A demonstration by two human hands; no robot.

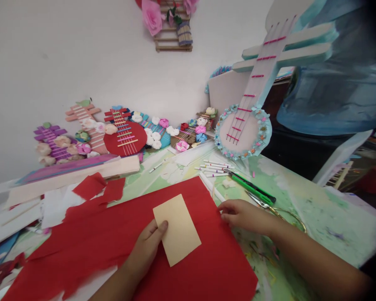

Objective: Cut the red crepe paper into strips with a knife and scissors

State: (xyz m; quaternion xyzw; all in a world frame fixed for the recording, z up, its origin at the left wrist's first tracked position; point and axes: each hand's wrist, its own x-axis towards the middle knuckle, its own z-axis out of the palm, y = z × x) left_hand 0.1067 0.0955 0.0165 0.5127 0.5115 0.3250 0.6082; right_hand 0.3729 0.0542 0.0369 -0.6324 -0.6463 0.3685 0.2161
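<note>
The cream rectangular card [182, 234], stiff and thin by its look, lies tilted on the large red sheet [213, 259], well inside the sheet's right edge. Your left hand [147, 242] grasps the card at its left side, thumb flat on the face. Your right hand [233, 215] is at the red sheet's right edge, fingers curled; you cannot tell from this view whether they pinch the edge or only rest against it.

To do this well, keep your left thumb pressure even so the card neither swivels nor lifts, and use light fingers on the red edge, since such thin material probably creases or tears easily. Keep the sheet flat beneath the card. Mind your right forearm: the gold-handled metal scissors [263, 204] and green plastic utility knife [253, 189] lie just beyond it.
</note>
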